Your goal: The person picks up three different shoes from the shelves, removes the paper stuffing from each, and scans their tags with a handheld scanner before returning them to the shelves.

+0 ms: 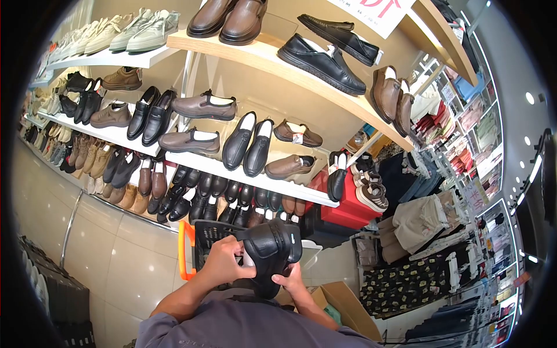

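Hands grip one black shoe (270, 252) in front of the shoe shelves (255, 180), left hand (223, 261) clasping its side, right hand (290, 282) grasping it from below, above a black basket (209, 235).

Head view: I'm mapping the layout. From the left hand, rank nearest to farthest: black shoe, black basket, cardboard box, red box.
1. Black shoe: held in the left hand.
2. Black basket: just behind it.
3. Cardboard box: lower right, on floor.
4. Red box: farther right, under shelves.
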Motion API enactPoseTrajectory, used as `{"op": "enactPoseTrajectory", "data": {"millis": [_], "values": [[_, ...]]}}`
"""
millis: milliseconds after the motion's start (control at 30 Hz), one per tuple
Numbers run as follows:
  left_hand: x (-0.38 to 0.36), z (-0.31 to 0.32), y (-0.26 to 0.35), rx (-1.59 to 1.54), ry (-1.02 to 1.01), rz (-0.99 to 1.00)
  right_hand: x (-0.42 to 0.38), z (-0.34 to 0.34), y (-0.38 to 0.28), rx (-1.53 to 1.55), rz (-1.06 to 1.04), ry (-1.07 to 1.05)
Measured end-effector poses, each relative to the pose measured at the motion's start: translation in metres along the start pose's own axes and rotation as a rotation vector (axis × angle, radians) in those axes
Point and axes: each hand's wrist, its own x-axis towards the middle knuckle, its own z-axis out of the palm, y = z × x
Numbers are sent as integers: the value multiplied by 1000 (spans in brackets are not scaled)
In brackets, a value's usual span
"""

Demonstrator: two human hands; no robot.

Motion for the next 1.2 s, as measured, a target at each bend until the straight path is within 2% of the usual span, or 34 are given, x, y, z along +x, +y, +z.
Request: {"op": "enactPoseTrajectory", "data": {"millis": [67, 167, 433, 533, 600, 633, 667, 733, 767, 800, 867, 933, 1000, 1067, 1100, 1133, 1167, 1200], "values": [[-1, -12, 6, 36, -3, -10, 2, -2, 0, -8, 16, -11], [0, -32, 10, 221, -121, -47, 5, 3, -1, -17, 19, -31], [-10, -48, 6, 338, -164, -130, 11, 3, 5, -128, -70, -97], [-13, -71, 14, 227, -124, -127, 10, -3, 6, -99, -86, -20], [-15, -96, 11, 298, -135, -219, 7, -17, 6, 83, 60, 70], [-12, -106, 18, 284, -161, -310, 7, -22, 11, 135, 40, 148], [-14, -107, 9, 287, -157, -313, 7, -29, 13, 177, 46, 153], [-16, -103, -27, -17, -70, -212, 9, -36, 17, 270, 12, 161], [-17, -100, -43, -172, -117, -236, 10, -34, 14, 270, 17, 157], [-14, -92, -49, -175, -115, -244, 11, -31, 8, 308, 18, 163], [-7, -69, -50, -681, 9, -241, 14, -29, 4, 344, 44, 184], [3, -51, -55, -944, 63, -232, 20, -30, 7, 592, 156, -45], [14, -45, -42, -881, 28, -207, 26, -5, -14, 722, 258, -326], [25, -41, -33, -731, 28, -196, 25, 9, -19, 727, 298, -355], [33, -40, -34, -713, 38, -151, 24, 15, -18, 608, 277, -363], [42, -39, -50, -857, -27, -116, 25, 21, -17, 488, 259, -379], [58, -34, -44, -992, -19, 49, 26, 24, -20, 426, 275, -384], [68, -37, -32, -997, -62, 38, 22, 35, -30, 397, 328, -303]]}}
